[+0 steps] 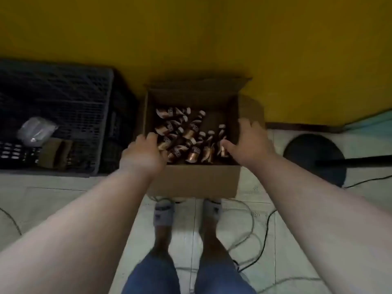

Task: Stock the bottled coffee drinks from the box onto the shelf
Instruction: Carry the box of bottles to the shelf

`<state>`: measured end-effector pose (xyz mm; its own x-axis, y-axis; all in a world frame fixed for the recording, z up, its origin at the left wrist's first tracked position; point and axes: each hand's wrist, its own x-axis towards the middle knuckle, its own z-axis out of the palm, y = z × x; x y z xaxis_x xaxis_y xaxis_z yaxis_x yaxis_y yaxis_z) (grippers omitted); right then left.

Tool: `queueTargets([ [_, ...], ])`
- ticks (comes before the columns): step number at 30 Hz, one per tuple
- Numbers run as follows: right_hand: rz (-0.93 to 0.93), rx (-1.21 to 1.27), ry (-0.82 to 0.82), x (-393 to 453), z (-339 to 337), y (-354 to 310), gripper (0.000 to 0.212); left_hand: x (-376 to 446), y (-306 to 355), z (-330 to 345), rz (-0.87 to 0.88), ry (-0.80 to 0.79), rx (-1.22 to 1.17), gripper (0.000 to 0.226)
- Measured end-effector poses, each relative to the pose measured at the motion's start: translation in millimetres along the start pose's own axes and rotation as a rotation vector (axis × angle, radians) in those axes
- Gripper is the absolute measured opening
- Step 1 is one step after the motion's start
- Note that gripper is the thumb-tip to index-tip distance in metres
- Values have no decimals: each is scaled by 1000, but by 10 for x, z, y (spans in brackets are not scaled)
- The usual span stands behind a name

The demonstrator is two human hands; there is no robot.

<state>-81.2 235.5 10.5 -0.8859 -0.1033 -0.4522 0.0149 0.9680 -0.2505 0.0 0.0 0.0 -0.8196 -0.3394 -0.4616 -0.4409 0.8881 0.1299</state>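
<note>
With the cardboard box (194, 179) on the floor and many bottled coffee drinks (186, 134) lying loose inside, barely begun, by the look of it. Left hand (142, 152) curled at the near-left rim, possibly on a bottle; too blurred to tell. Right hand (247, 141) spread, empty. No shelf visible.

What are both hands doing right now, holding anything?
Left hand: curled at the box edge over the bottles; grip cannot be told.
Right hand: open, fingers spread, holding nothing.
</note>
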Motion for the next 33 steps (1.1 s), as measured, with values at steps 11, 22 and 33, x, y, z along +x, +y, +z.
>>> queueTargets([
  [11, 303, 58, 86, 946, 1040, 340, 75, 1138, -211, 878, -221, 29, -114, 69],
  [22, 484, 384, 61, 1699, 1455, 731, 40, 1891, -604, 1264, -345, -6, -565, 54],
  [33, 414, 224, 98, 1460, 1137, 841, 31, 1647, -542, 996, -312, 41, -440, 39],
])
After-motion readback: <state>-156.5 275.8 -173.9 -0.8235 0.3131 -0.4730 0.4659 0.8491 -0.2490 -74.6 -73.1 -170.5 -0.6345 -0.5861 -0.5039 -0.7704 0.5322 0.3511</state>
